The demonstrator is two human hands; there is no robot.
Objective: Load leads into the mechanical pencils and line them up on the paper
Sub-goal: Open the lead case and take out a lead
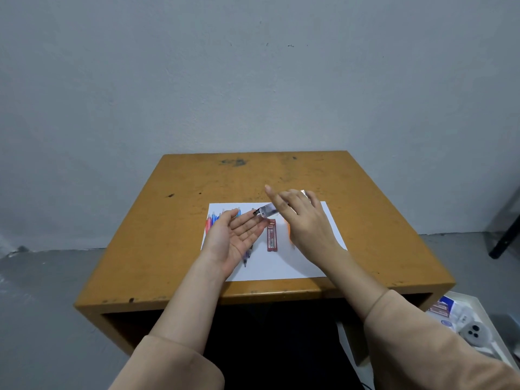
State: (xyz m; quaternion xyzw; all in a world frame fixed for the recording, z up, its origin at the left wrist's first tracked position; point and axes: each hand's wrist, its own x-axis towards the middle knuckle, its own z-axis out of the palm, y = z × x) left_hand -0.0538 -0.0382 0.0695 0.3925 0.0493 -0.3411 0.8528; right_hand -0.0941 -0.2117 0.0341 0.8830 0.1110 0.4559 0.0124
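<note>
Well inside table (197, 178) edges, right hand (305, 220) gripping case (267, 211)

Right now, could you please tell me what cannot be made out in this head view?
1. Head view: leads, too small; none discernible on the left hand palm.
2. Head view: clear lead case, blurred, its middle covered by the right hand gripping it.
3. Head view: pencil row, count unclear, partly hidden by the left hand.
4. Head view: orange item, mostly behind the right hand.
</note>
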